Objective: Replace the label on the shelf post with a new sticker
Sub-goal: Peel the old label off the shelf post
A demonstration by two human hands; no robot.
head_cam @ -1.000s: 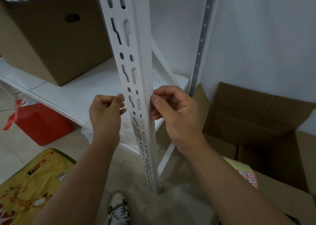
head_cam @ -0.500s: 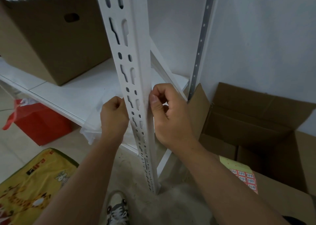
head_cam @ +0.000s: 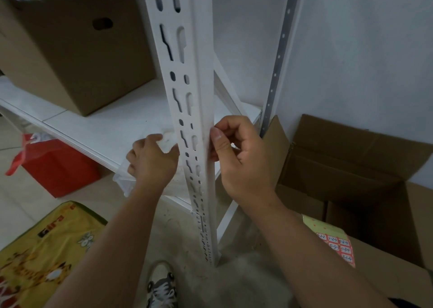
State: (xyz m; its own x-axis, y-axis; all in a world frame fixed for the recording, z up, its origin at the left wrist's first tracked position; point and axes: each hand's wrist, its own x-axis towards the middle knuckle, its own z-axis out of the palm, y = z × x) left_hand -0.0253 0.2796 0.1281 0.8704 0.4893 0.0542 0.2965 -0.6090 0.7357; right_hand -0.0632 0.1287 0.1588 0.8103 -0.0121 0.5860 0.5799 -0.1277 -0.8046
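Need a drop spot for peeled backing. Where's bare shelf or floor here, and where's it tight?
Free: white shelf board between the closed brown cardboard box and the slotted white shelf post; grey floor at the post's foot. Crowded: the left hand on a clear plastic bag, the right hand pinching the post's edge.

Single head-worn view, looking forward and down

The scene is being viewed from close range with a wide angle: the white shelf post (head_cam: 199,125) is running down the centre of the frame, both forearms are entering from the bottom edge, a shoe (head_cam: 161,286) is being seen at bottom centre, and the wall is filling the upper right.
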